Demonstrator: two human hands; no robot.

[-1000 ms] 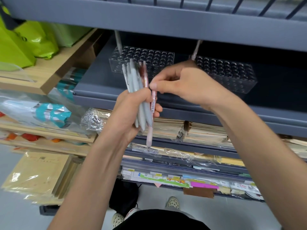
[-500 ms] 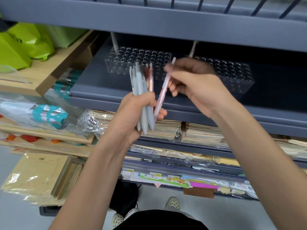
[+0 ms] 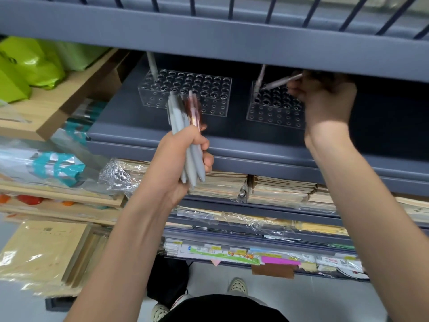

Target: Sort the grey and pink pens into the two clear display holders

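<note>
1. Grey shelf (image 3: 232,140) carries two clear racks: left holder (image 3: 185,94), right holder (image 3: 274,110).
2. Left hand (image 3: 183,159) grips mixed pen bundle (image 3: 183,119), in front of left holder.
3. Right hand (image 3: 325,101) pinches slanted pink pen (image 3: 281,82), tip at right holder's top.

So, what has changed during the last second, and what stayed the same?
The right hand drew one pink pen out of the bundle and carried it up and right; its tip now points at the right holder. Unchanged: the left hand grips the bundle; the left holder holds one grey pen, the right holder one standing pen.
</note>
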